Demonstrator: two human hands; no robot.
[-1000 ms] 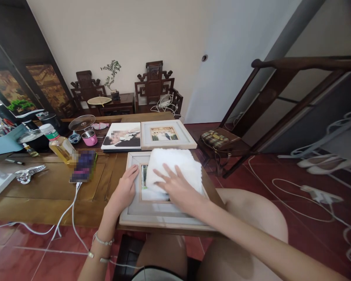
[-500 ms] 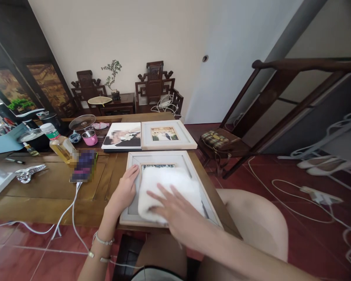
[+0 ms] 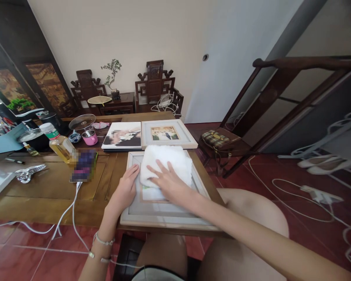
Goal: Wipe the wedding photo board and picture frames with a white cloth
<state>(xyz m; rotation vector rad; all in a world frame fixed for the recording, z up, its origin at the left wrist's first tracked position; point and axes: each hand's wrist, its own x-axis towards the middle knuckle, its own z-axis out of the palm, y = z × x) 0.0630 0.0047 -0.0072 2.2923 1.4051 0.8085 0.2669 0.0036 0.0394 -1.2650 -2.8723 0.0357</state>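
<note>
A pale wooden picture frame (image 3: 140,220) lies flat near the table's front edge, with a photo inside mostly covered. Over its upper part is a folded white fluffy cloth (image 3: 179,160). My right hand (image 3: 166,177) presses down on this cloth, fingers spread and stretched out. At the frame's left side, my left hand (image 3: 127,185) rests with its fingertips on the rim; its fingers are extended and do not wrap round it.
Behind the frame lie a second framed photo (image 3: 190,141) and a white picture panel (image 3: 123,136). To the left are a phone (image 3: 84,166) with a white cable, a bottle (image 3: 61,146), a pink cup (image 3: 90,138) and a clear hair claw (image 3: 29,173). A chair (image 3: 236,146) stands at right.
My right hand has pushed the white cloth away from me, from the frame's lower middle to its upper part. The photo's lower edge now shows. My left hand has stayed in place.
</note>
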